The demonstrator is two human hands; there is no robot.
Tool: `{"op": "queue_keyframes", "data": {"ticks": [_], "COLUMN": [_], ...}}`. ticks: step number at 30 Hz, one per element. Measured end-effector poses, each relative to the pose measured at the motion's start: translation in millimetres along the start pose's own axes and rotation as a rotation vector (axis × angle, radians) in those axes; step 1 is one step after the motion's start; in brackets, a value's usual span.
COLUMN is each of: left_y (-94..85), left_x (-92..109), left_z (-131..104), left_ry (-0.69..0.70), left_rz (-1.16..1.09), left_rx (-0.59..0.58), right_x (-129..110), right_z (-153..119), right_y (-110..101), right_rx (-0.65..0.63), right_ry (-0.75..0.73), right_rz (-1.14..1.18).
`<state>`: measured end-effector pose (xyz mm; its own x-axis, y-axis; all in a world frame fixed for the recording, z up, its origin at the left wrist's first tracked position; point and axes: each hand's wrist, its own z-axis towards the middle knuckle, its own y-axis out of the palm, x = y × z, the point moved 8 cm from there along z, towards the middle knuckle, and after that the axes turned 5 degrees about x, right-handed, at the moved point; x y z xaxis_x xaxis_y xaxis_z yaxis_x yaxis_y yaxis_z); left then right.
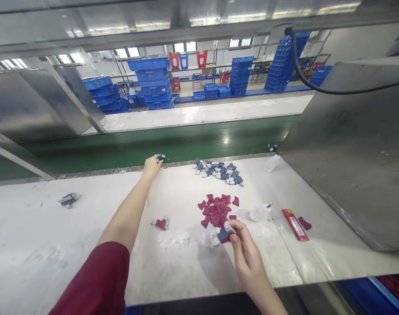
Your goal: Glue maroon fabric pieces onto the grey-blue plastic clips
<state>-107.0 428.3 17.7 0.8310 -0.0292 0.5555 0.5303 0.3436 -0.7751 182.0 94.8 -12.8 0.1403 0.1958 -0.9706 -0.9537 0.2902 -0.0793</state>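
My left hand (152, 167) reaches to the far edge of the white work table, its fingers closed on a small dark-blue and grey piece (160, 158) at the border of the green belt. Near the table's middle, my right hand (248, 253) pinches a similar dark-blue and grey piece (223, 234) with maroon showing beneath it. Just beyond that hand is a heap of small curved maroon pieces (216, 210). Farther back lies a cluster of dark-blue and grey pieces (224, 171). A single grey piece with a maroon patch (160, 223) rests between my arms.
A green conveyor belt (193, 142) crosses behind the table. A clear bottle (260, 212), red packet (295, 225) and loose maroon piece (305, 223) lie at right, beside a metal panel (347, 157). A dark-blue and grey bundle (69, 200) sits at left. Blue crates (155, 83) stand beyond.
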Motion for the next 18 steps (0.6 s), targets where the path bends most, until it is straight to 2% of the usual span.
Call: {"op": "queue_keyframes", "data": {"ticks": [3,5,8,10,13,18], "left_y": [2.9,6.0,16.2,24.0,29.0,13.5], "left_x": [-1.5,4.1,22.2,37.5,57.6,80.0], "left_z": [11.5,12.3,-4.0,-29.0,-81.1,-165.4], "left_ry": [-0.004,0.026,0.125,0.211,0.324,0.458], "left_rz": [0.005,-0.009,-0.057,-0.099,-0.148,-0.199], "left_rx": [0.004,-0.002,-0.059,-0.126,-0.242,-0.383], "right_x": [-1.1,-4.0,-8.2,-8.9,-7.8,-12.3], "right_z": [1.6,3.9,7.3,8.4,8.5,6.4], "right_y": [-3.9,-7.4,-13.1,-13.3,-9.6,-6.3], "right_rx": [-0.040,-0.017,0.066,0.088,0.075,0.060], "right_ry": [0.072,0.100,0.102,0.101,0.120,0.120], "right_rz": [0.064,0.112,0.132,0.141,0.195,0.255]}}
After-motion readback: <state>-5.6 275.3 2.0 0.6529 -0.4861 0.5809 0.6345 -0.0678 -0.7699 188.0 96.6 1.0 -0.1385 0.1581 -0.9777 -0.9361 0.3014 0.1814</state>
